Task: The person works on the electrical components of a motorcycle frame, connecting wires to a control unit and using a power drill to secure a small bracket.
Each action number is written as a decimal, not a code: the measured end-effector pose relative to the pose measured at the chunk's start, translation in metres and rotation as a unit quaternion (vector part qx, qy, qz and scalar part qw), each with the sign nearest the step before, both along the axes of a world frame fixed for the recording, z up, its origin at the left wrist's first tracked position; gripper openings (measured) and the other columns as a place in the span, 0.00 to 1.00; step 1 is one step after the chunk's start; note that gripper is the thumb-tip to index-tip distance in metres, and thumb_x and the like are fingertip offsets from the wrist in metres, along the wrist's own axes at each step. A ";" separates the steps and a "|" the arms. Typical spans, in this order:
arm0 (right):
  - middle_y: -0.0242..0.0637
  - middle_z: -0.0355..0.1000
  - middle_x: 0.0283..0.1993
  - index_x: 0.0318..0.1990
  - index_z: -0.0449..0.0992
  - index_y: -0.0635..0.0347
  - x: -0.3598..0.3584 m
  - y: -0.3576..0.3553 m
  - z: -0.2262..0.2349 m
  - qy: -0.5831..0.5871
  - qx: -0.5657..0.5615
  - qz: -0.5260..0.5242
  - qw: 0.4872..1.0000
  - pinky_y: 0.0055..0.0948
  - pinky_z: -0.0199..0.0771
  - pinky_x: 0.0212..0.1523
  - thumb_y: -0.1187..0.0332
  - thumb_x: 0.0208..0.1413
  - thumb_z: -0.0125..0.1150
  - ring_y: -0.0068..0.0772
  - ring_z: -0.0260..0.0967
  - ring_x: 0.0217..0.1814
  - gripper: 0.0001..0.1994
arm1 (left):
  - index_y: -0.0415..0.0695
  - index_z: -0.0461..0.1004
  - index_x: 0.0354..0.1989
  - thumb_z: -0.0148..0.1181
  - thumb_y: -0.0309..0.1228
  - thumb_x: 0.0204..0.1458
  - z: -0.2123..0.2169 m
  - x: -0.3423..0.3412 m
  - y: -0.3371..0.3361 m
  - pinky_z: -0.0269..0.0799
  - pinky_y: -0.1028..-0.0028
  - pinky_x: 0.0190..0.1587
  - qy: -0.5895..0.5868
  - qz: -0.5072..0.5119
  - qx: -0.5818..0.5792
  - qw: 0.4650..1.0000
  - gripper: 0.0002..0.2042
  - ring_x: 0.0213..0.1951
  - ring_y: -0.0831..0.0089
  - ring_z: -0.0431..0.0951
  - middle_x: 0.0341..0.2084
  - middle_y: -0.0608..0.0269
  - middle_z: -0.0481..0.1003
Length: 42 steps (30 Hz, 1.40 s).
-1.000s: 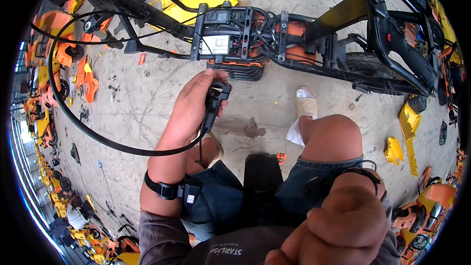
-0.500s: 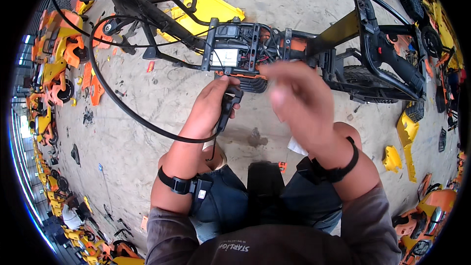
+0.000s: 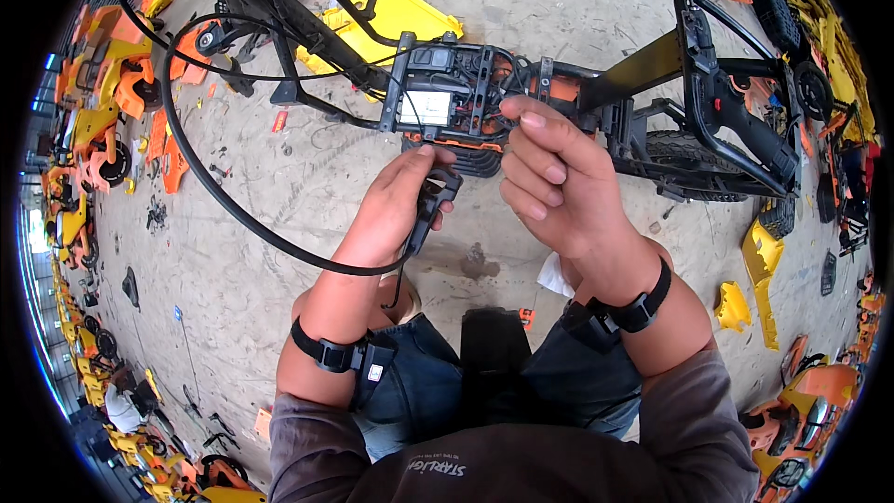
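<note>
nearest, the left hand (image 3: 396, 210) is closed around a black plug (image 3: 430, 205) on the end of a black cable (image 3: 214, 186) that loops over the concrete floor (image 3: 307, 196). the right hand (image 3: 554, 182), fingers curled, pinches wires at the black frame (image 3: 521, 93). beyond lie yellow panels (image 3: 396, 0).

My left hand (image 3: 396, 210) grips a black connector (image 3: 430, 205), fingers (image 3: 438, 160) curled round its top, and a thick black cable (image 3: 200, 168) loops away left of them. My right hand (image 3: 559, 186) sits just right of it, fingers (image 3: 531, 121) pinching at wires on the black frame (image 3: 596, 102). Directly above my left fingers I see a black control box (image 3: 433, 98) with a pale label. Yellow panels (image 3: 391, 0) lie beyond the frame on the concrete floor (image 3: 279, 224).
</note>
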State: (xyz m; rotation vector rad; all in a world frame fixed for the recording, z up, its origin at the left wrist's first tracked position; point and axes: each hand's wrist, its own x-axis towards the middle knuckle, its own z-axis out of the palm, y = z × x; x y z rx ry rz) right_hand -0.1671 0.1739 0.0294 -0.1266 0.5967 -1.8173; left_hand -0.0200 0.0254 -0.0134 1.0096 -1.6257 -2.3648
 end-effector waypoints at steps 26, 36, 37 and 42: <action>0.20 0.54 0.19 0.52 0.74 0.64 -0.003 -0.008 -0.006 0.056 0.022 0.007 0.998 0.21 0.55 0.20 0.68 0.65 0.54 0.14 0.49 0.17 0.12 | 0.38 0.71 0.54 0.51 0.36 0.65 0.015 0.000 0.005 0.70 0.78 0.25 0.068 -0.038 0.002 0.997 0.16 0.28 0.75 0.76 0.37 0.55 0.77; 0.21 0.55 0.20 0.51 0.74 0.64 -0.003 -0.012 -0.011 0.069 0.040 0.019 0.997 0.21 0.56 0.20 0.68 0.64 0.55 0.14 0.50 0.17 0.12 | 0.38 0.71 0.53 0.52 0.36 0.64 0.013 0.003 0.004 0.70 0.79 0.25 0.068 -0.030 0.008 0.997 0.16 0.27 0.76 0.75 0.36 0.55 0.77; 0.21 0.55 0.20 0.51 0.74 0.64 -0.003 -0.012 -0.012 0.072 0.042 0.021 0.996 0.21 0.56 0.20 0.68 0.64 0.55 0.14 0.50 0.17 0.12 | 0.38 0.71 0.53 0.52 0.36 0.64 0.013 0.003 0.004 0.70 0.79 0.25 0.071 -0.031 0.007 0.997 0.15 0.27 0.76 0.75 0.36 0.55 0.77; 0.24 0.60 0.23 0.49 0.74 0.64 -0.001 -0.010 -0.009 0.074 0.033 0.041 0.996 0.22 0.59 0.23 0.67 0.64 0.54 0.17 0.54 0.20 0.12 | 0.38 0.72 0.53 0.52 0.35 0.64 0.014 0.004 0.004 0.71 0.79 0.25 0.066 -0.032 0.004 0.997 0.15 0.27 0.76 0.75 0.36 0.56 0.77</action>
